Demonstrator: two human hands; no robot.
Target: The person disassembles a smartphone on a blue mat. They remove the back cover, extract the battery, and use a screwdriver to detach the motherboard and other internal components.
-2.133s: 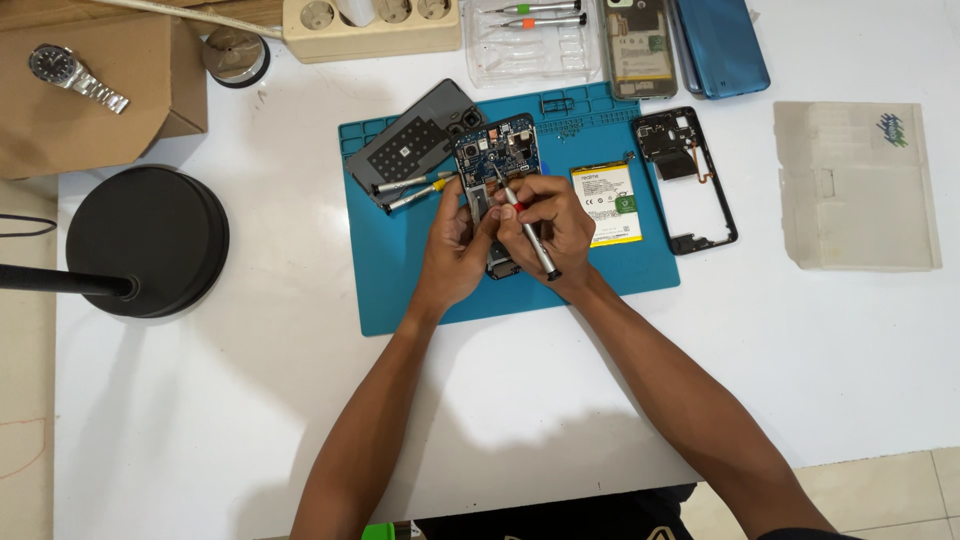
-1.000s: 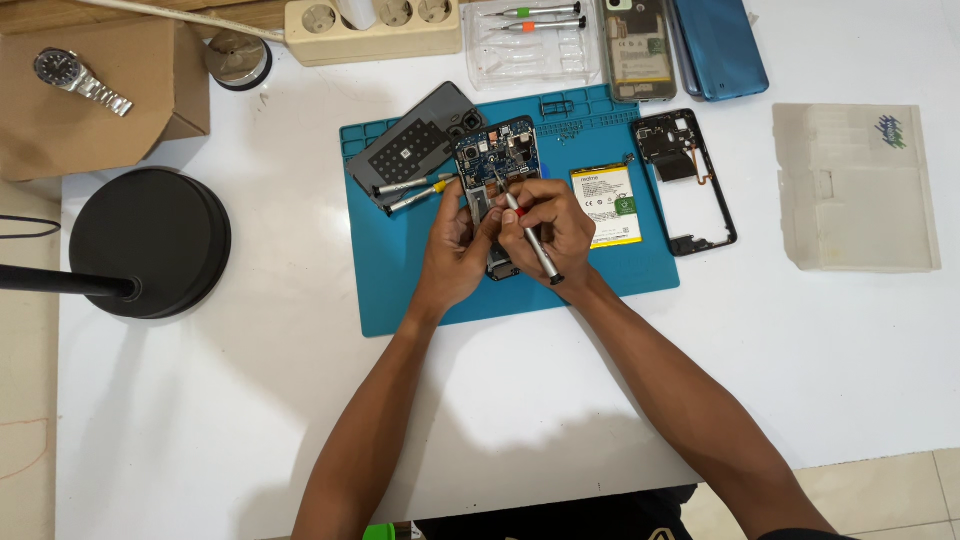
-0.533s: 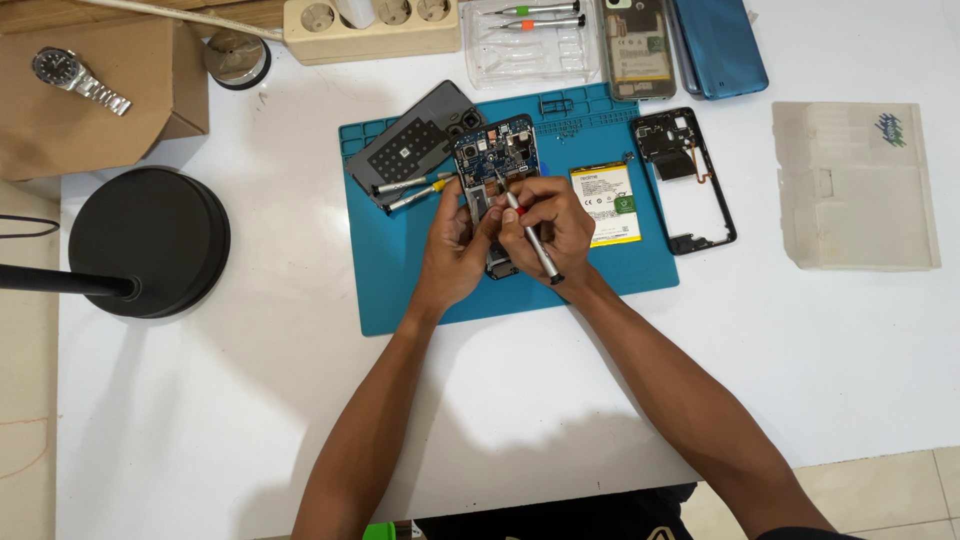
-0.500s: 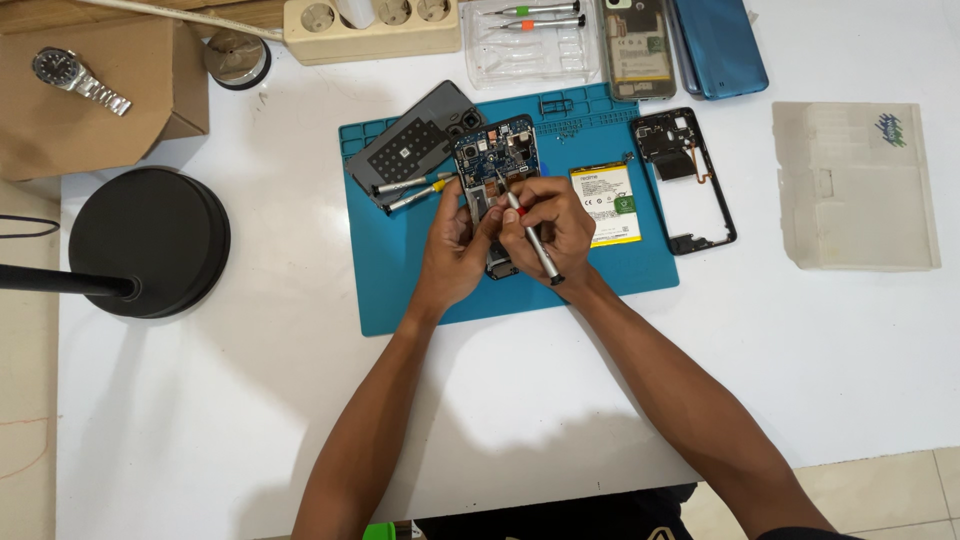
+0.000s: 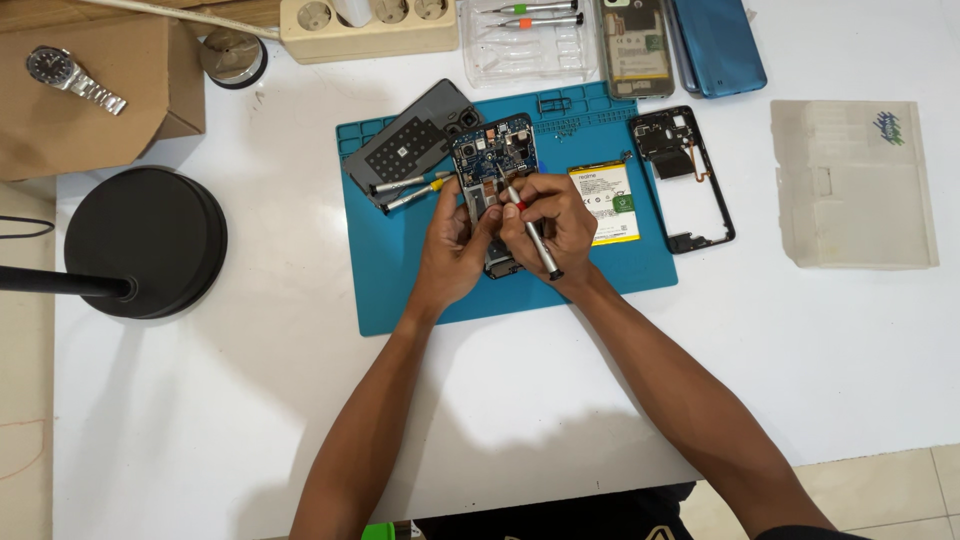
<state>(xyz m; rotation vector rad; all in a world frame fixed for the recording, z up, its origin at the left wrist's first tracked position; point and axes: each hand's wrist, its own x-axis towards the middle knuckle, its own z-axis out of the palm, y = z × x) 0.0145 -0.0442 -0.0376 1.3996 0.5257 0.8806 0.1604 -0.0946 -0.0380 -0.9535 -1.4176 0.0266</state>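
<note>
Opened phone [image 5: 492, 160] under right hand [image 5: 555, 215]

Blue mat [image 5: 400, 290], yellow battery [image 5: 605, 203], black lamp base [image 5: 150, 240].

A white table [image 5: 250, 400] carries a blue work mat [image 5: 400, 270], black lamp base [image 5: 145, 240], cardboard box [image 5: 80, 100] and power strip [image 5: 365, 30].

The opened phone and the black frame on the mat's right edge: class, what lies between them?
In the head view, a yellow-labelled battery lies flat on the blue mat between the opened phone and the black frame.
</note>
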